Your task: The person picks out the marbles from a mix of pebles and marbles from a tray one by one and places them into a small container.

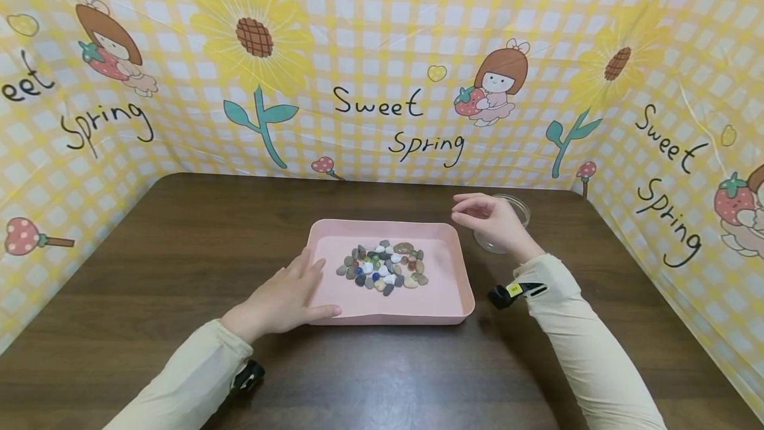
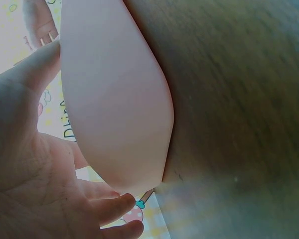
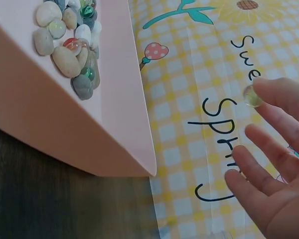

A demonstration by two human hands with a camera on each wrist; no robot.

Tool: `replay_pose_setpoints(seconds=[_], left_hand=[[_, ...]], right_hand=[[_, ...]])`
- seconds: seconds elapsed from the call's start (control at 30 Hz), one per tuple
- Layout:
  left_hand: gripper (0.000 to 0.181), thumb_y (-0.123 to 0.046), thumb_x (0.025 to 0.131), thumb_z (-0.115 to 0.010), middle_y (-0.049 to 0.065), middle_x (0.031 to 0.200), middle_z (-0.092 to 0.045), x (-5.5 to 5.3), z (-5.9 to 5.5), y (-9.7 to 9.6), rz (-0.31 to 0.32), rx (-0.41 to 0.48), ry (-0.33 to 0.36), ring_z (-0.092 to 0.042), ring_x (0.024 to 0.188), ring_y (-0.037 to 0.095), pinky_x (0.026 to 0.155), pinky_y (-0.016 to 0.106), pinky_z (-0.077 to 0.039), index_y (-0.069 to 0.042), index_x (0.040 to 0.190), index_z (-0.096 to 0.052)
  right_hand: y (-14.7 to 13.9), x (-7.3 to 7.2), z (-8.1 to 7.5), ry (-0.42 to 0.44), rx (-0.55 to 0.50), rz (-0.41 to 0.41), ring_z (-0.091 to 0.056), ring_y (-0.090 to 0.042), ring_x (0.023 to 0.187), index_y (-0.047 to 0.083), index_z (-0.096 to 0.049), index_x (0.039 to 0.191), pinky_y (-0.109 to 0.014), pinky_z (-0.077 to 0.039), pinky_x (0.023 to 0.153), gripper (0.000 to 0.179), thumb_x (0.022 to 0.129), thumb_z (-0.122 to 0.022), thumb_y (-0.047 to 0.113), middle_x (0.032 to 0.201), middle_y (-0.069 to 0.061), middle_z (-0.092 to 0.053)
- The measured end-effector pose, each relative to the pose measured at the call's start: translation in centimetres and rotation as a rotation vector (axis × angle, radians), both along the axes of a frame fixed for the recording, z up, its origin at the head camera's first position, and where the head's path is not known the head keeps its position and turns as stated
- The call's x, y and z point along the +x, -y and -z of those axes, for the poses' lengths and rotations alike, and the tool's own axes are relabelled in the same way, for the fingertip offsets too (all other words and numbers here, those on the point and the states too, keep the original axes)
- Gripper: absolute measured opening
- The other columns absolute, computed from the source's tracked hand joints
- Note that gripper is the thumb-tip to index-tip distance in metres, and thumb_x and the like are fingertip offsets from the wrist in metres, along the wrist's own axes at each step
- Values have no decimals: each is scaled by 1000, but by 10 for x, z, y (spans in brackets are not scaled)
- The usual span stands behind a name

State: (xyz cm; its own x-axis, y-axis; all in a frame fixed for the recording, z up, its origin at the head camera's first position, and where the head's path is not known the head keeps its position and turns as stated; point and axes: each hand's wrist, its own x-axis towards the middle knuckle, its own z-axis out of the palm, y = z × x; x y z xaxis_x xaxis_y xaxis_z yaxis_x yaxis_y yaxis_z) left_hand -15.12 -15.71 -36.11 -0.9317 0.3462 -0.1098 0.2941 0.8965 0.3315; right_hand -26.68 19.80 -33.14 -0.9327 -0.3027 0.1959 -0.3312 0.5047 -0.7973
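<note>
In the head view a pink tray (image 1: 384, 307) holds a cluster of pebbles (image 1: 388, 268) mixed with glass marbles (image 1: 375, 276). My left hand (image 1: 285, 298) lies spread over the tray's near left corner, thumb across the near rim and fingers at the left side. Between thumb and index finger, my right hand (image 1: 492, 221) pinches a clear, yellow-green marble (image 3: 252, 96), best seen in the right wrist view; its other fingers are spread. That hand is raised beyond the tray's right side, partly covering a clear round glass container (image 1: 514, 208).
The tray and container stand on a dark wooden table (image 1: 197, 237). Checked yellow cloth (image 1: 382, 38) with sunflowers and lettering hangs along the back and both sides. Black straps with small devices (image 1: 506, 295) are worn at the wrists.
</note>
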Motion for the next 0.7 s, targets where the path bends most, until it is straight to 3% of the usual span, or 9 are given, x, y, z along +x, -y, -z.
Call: replay_pose_setpoints(seconds=[0.17,0.27,0.43,0.57,0.7], left_hand=[[90,-60,82,-58,30,152,-14,0,0,0,-2,-4,1,-27,137,46,108,60,-28,1,143,-33],[90,-60,82,-57,30,152,-14,0,1,0,0,-7,-1,-27,137,47,108,60,-28,1,143,-33],[90,-60,82,-57,30,152,-14,0,0,0,2,-2,-1,-26,137,46,108,60,-28,1,143,-33],[90,-60,82,-58,30,153,-13,0,1,1,-3,-2,0,-26,138,45,108,59,-28,1,143,-33],[90,-61,81,-58,30,152,-14,0,2,1,3,-4,-5,-26,138,45,107,60,-29,1,143,-33]], right_hand=[[-6,0,2,-22,-72,53,-58,-1,103,-1,-68,100,-40,-44,101,28,85,-69,23,127,-13,-60],[-10,0,2,-53,-100,80,-57,6,100,-1,-68,101,-30,-47,97,29,85,-69,24,124,-12,-61],[-16,-1,4,-102,-154,133,-60,6,93,-2,-67,101,-12,-48,83,30,85,-69,23,113,4,-65],[-19,-1,5,-129,-236,163,-60,8,94,-7,-65,102,-10,-48,82,32,85,-69,20,101,21,-62],[-23,-1,8,-170,-314,197,-61,8,91,-11,-63,102,-8,-48,80,31,85,-68,14,96,26,-62]])
